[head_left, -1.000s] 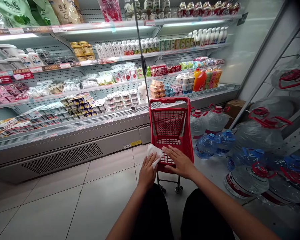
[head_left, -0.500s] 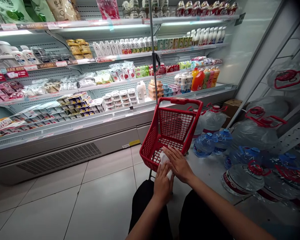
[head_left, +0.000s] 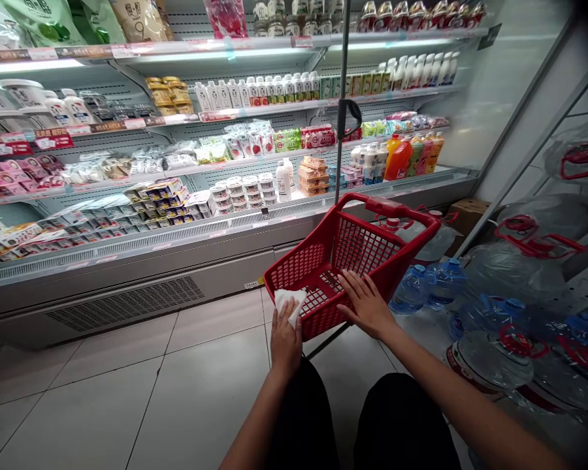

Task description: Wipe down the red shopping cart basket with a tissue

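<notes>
A small red plastic shopping cart (head_left: 318, 274) with lattice sides stands in front of my knees, turned at an angle. My left hand (head_left: 285, 339) is closed on a white wipe (head_left: 290, 301), pressing it at the cart's near left corner, where the wipe drapes over the rim. Farther along the near side, my right hand (head_left: 367, 308) lies over the rim with its fingers stretched out and its thumb apart; nothing is held in it. The cart's basket holds no goods that I can see.
A lit refrigerated display case (head_left: 186, 241) runs across the back, stocked with dairy and drinks. A glass door's black handle (head_left: 349, 119) rises behind the cart. Large water bottles (head_left: 490, 359) crowd the right side, beside smaller blue ones (head_left: 411, 289). Pale floor tiles (head_left: 206, 391) lie at the left.
The cart has swung round, its handle now farther right. My hands have parted: the left moved left with the wipe to the corner, the right spread out onto the near rim.
</notes>
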